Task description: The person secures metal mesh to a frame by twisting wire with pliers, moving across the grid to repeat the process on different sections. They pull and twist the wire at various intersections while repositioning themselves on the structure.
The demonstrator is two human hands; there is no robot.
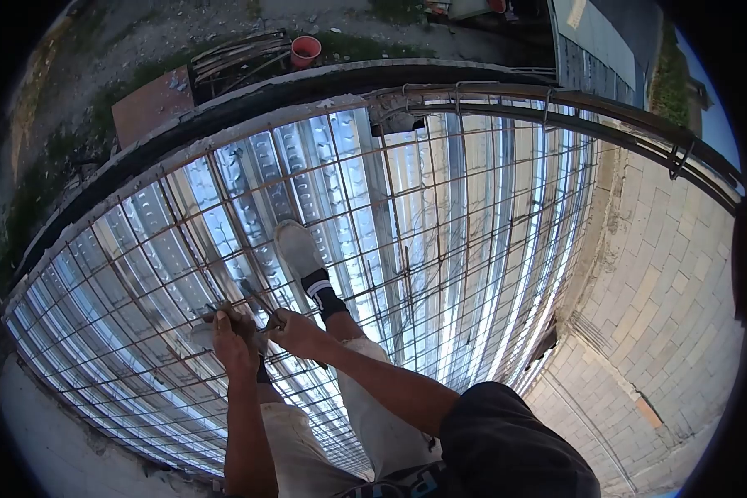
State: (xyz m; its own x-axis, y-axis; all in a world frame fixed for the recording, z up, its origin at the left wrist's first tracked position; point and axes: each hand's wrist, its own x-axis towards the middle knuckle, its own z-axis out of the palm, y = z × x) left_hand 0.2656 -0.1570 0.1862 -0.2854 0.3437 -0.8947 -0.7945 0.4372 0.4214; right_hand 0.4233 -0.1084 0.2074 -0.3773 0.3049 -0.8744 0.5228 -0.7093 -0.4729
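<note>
My left hand (236,342) is closed low over a grid of thin rusty steel bars, its fingers bent around something dark that I cannot make out. Close beside it on the right, my right hand (297,334) is also closed, with a small dark piece showing at its fingers, too small to name. Both hands are at the rebar mesh (390,187), just in front of my light shoe (297,247). Beneath the mesh lies shiny ribbed metal decking (270,162). My other shoe is partly hidden behind my left hand.
Thicker bars with stirrups (506,108) run along the far edge. Beyond and below that edge are a red bucket (305,50), stacked planks (239,60) and a brownish board (151,105). A block wall (664,241) rises on the right.
</note>
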